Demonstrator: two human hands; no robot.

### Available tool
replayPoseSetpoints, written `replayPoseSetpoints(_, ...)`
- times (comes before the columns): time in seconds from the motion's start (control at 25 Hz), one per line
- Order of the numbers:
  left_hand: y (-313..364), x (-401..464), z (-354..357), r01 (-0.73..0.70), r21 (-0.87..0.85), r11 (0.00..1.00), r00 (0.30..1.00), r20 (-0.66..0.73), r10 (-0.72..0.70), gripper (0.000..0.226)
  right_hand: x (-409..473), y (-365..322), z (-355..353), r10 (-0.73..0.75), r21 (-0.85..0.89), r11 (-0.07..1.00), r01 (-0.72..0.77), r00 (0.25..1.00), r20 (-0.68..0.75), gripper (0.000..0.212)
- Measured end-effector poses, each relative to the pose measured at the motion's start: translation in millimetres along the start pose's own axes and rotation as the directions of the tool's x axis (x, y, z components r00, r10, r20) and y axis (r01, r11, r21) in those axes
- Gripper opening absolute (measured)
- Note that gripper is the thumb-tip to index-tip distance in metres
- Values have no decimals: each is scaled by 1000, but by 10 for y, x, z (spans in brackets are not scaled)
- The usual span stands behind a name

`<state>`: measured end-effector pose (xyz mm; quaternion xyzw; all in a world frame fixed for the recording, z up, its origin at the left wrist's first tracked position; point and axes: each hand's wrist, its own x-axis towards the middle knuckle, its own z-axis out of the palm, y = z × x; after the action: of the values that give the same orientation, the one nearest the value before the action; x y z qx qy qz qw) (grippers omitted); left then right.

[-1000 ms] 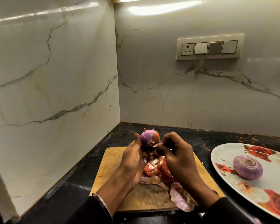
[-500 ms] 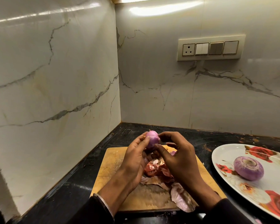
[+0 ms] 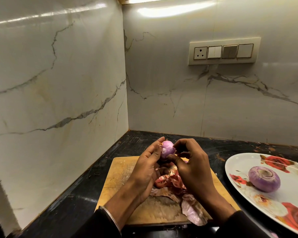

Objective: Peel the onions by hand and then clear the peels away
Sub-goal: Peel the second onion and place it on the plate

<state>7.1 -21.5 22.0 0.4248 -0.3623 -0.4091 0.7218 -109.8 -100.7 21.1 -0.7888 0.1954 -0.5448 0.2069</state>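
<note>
The small, round, pale purple peeled onion (image 3: 168, 150) sits between my two hands, lifted above the worn wooden chopping board (image 3: 122, 172). Its surface looks smooth and glossy, with a scrap of orange dry skin clinging where my left fingertips meet it. My left hand (image 3: 145, 170) cradles the onion from the left, palm turned inward, fingers curved up along its side. My right hand (image 3: 192, 166) comes in from the right, thumb pressed against the lower part of the onion and the other fingers arched over its top; whether those fingertips touch it I cannot tell. Beneath both hands lies a heap of reddish-brown and pink papery onion peels (image 3: 172, 183), spreading towards my right wrist. Well to the right of my right hand, a second peeled purple onion (image 3: 264, 178) rests on a white oval plate with red rose print (image 3: 282, 210).
</note>
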Motion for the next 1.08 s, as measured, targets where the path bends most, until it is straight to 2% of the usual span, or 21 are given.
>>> replayPoseSetpoints(0.36, -15, 21, -36, -9, -20, 1000, 1000, -9, 9, 55, 4, -22, -9, 12, 87, 996, -15, 999, 35, 40)
replayPoseSetpoints(0.64, -17, 15, -26, -30, 28, 999, 999, -26, 31, 50, 11, 36, 1, 32, 41, 999, -34, 998, 57, 33)
replayPoseSetpoints(0.92, -19, 8, -4, -18, -32, 999, 999, -46, 16, 47, -5, 42, 14, 5, -3, 1000, -5, 999, 36, 27)
replayPoseSetpoints(1.08, 9, 1, 10, -19, -77, 997, 999, -28, 17, 42, -10, -18, 30, -6, 18, 1000, 6, 1000, 4, 31)
